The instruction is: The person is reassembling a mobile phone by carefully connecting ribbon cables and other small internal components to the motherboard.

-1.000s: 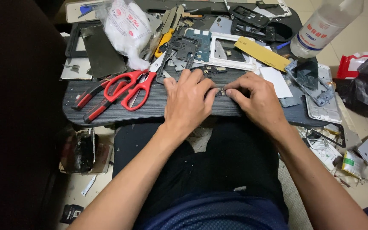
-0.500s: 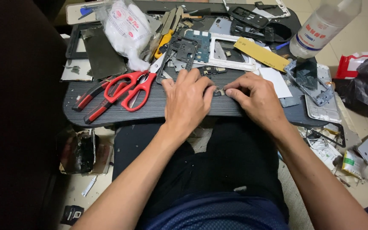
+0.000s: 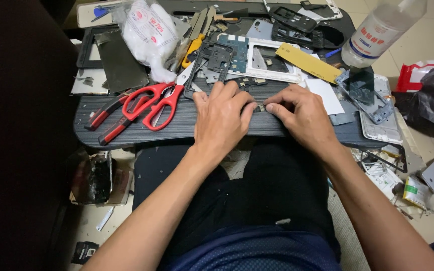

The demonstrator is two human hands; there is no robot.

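Centre frame: left hand (image 3: pixel 222 118) and right hand (image 3: pixel 302 118) meet fingertip to fingertip, both pinching a tiny metal part (image 3: pixel 260 107) on the black tray (image 3: pixel 177 128). Equally near, its axis too small to tell.

Both forearms reach forward from the bottom of the view and converge toward the middle. The left hand (image 3: pixel 222 120) lies palm down, knuckles up, fingers curled forward and pressed together. The right hand (image 3: pixel 302 118) lies palm down too, angled inward, its fingertips (image 3: pixel 269 106) pointing left and meeting the left hand's fingertips. Both wrists are straight and bare.
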